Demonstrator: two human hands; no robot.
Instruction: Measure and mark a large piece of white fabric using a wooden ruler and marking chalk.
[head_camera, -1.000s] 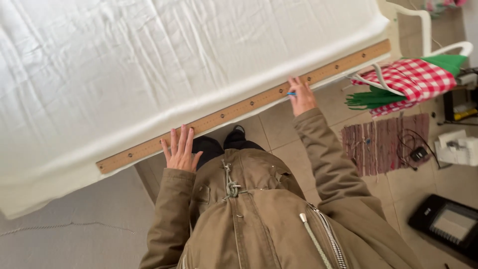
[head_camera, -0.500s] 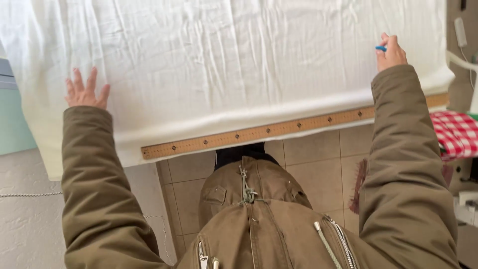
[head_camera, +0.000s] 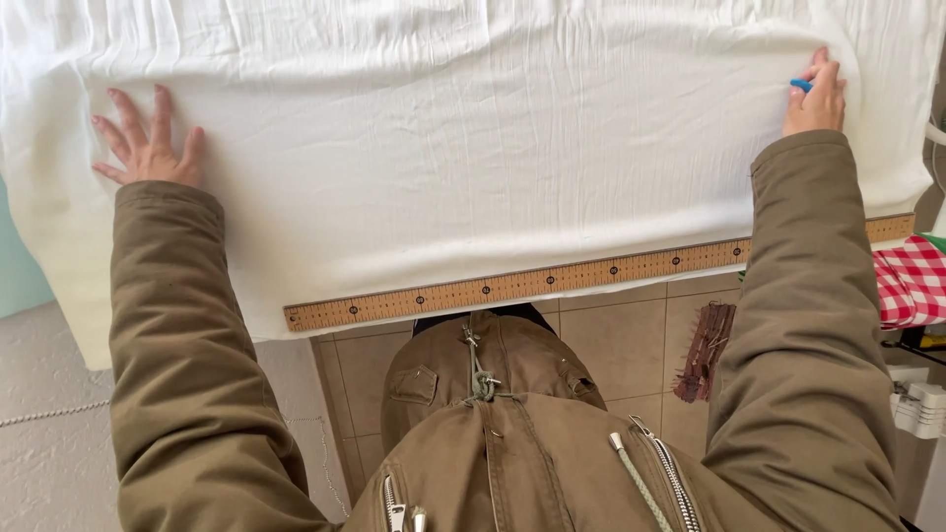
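The white fabric sheet [head_camera: 493, 148] lies spread across the work table, its near edge overhanging the table front, with light creases running through the middle and along the far side. The left hand [head_camera: 148, 138] rests flat on the cloth at its left end, fingers spread and palm down, holding nothing. The right hand [head_camera: 814, 97] sits at the cloth's right end, fingers curled around a small blue object [head_camera: 800, 86], probably a marking chalk or pen, though too little of it shows to be sure. A long wooden ruler [head_camera: 591, 276] lies along the near edge of the fabric, slightly tilted, its right end passing under the right sleeve; neither hand touches it. Assessment: the step in hand appears to be smoothing and tensioning the cloth. To do it well, both palms should press evenly and draw outward together, so creases move toward the ends rather than bunch in the centre. The blue object should be kept tip-up to avoid stray marks. The ruler needs to stay parallel with the fabric edge; dragging the cloth could shift it.
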